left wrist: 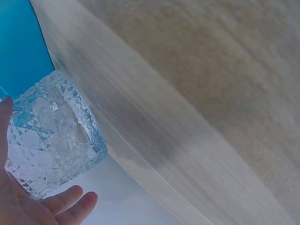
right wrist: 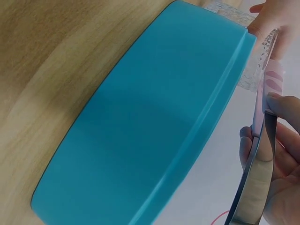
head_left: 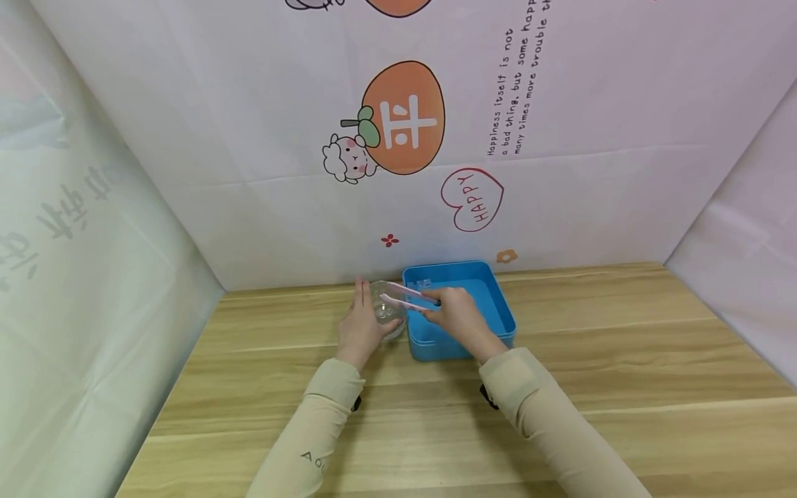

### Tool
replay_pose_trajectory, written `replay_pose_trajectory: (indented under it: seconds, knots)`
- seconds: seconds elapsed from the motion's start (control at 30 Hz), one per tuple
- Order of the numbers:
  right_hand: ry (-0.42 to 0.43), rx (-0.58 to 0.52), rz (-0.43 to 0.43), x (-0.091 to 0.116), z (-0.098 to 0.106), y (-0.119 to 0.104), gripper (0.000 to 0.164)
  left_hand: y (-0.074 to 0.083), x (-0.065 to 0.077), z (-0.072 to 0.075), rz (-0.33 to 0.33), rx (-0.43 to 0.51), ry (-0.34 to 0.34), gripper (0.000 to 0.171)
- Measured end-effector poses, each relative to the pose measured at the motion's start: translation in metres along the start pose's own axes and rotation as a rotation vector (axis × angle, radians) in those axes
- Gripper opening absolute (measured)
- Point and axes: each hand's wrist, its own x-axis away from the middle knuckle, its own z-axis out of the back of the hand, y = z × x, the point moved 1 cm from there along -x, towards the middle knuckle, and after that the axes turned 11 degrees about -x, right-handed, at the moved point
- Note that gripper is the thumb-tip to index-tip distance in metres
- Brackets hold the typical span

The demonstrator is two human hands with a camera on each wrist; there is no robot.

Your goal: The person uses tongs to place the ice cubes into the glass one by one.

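My left hand (head_left: 361,328) holds a clear cut-glass tumbler (left wrist: 56,136) with a diamond pattern, thumb on one side and fingers on the other. The tumbler stands just left of the blue box (head_left: 461,349). Between the thumb and fingers of my right hand (head_left: 459,315) is a pair of tongs (right wrist: 253,180), bare metal at the back and pink along the arms. Its arms reach left across the box's edge, spread apart, with the tips over the tumbler's mouth. Small clear pieces (head_left: 423,283) lie in the box's far left corner.
The open box and the tumbler stand near the back edge of the wood-grain table (head_left: 623,332). Right behind it hangs a white printed cloth (head_left: 280,221), and more cloth closes off the left and right sides.
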Motion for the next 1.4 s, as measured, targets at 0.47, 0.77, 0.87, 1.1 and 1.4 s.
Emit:
replay_pose_trajectory:
  seconds: [0.47, 0.77, 0.87, 1.1, 1.4]
  knots:
    - [0.174, -0.044, 0.003, -0.001, 0.003, 0.011, 0.042, -0.003, -0.003, 0.0, -0.017, 0.012, -0.025, 0.103]
    - [0.176, -0.012, -0.112, -0.003, 0.002, 0.024, 0.042, -0.005, -0.004, 0.0, -0.027, 0.013, -0.017, 0.103]
    - [0.163, 0.026, -0.139, -0.003, 0.0, 0.028, 0.04, -0.005, -0.004, 0.0, -0.031, 0.005, -0.02, 0.104]
    - [0.145, 0.068, -0.167, -0.005, -0.005, 0.037, 0.039, -0.003, -0.003, 0.002, -0.028, -0.002, -0.021, 0.104]
    - [0.109, 0.087, -0.248, -0.01, -0.009, 0.044, 0.04, -0.002, -0.001, 0.003, -0.026, 0.002, -0.013, 0.103]
